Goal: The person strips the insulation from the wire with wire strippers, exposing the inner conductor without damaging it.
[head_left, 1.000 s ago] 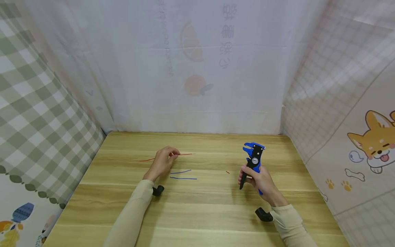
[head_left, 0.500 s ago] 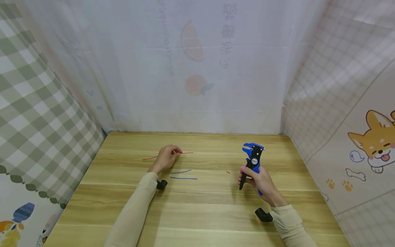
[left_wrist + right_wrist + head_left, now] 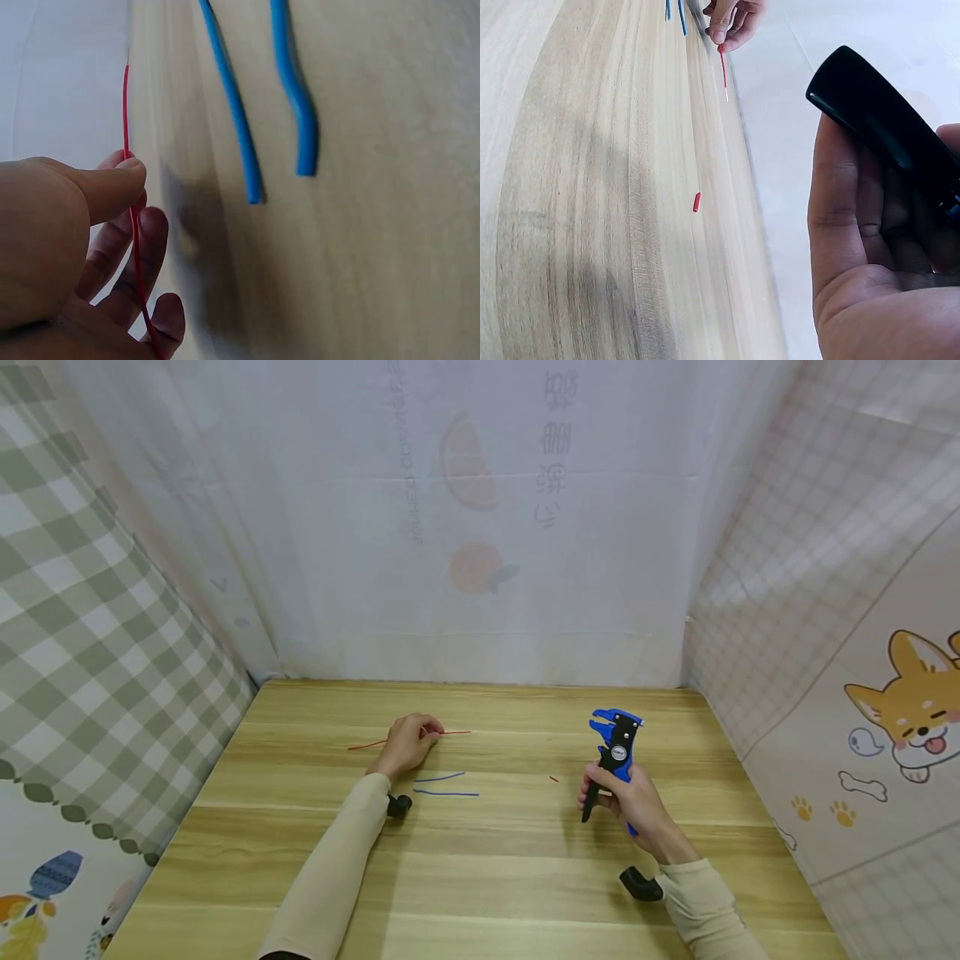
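Note:
At the left of the table, my left hand (image 3: 408,742) pinches a red wire (image 3: 126,105) between thumb and fingertip. The wire's far end is stripped to bare metal, and its tail runs back past the other fingers. My right hand (image 3: 637,802) grips a blue and black wire stripper (image 3: 620,752) by its handles, its head pointing away from me with the blue jaws parted. Two blue wires, a straighter one (image 3: 442,777) and another (image 3: 446,793) nearer me, lie beside the left hand. A short bit of red insulation (image 3: 697,202) lies between the hands.
The wooden table (image 3: 495,877) ends at a pale curtain (image 3: 360,610) behind. A green checked cloth (image 3: 97,593) hangs at the left, and a dog-print cloth (image 3: 847,710) at the right. Black wrist-worn pieces show below both hands.
My left hand has shifted slightly to the right and away from me, carrying the red wire with it. The right hand and wire stripper stay almost still.

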`<action>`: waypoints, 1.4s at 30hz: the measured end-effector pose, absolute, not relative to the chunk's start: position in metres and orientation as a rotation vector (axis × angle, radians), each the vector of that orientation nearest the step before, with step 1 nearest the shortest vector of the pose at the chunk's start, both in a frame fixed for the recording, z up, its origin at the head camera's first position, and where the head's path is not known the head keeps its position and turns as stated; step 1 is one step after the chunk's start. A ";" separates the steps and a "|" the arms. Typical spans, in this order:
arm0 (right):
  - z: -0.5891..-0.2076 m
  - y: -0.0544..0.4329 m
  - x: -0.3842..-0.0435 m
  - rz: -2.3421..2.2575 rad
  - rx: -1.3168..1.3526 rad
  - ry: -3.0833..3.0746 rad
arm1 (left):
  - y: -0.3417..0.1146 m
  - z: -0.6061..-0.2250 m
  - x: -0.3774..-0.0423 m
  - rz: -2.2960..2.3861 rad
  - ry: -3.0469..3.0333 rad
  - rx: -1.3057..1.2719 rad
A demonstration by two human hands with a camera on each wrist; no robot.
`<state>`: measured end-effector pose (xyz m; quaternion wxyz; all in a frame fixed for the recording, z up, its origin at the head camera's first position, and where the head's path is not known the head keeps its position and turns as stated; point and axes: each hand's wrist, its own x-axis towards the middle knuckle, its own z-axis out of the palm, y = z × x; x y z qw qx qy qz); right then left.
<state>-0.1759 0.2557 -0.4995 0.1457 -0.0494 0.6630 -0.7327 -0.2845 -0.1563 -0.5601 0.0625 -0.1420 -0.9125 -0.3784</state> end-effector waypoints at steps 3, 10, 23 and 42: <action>-0.499 0.256 -0.176 -2.112 -0.147 1.907 | -0.150 -0.548 -0.279 -1.136 -2.830 -0.344; -0.501 0.256 -0.176 -2.106 -0.130 1.920 | -0.144 -0.550 -0.280 -1.062 -2.914 -0.196; -0.499 0.258 -0.174 -2.101 -0.124 1.931 | -0.140 -0.554 -0.279 -1.054 -2.882 -0.174; -0.503 0.256 -0.173 -2.094 -0.136 1.921 | -0.160 -0.562 -0.268 -1.121 -2.659 -0.430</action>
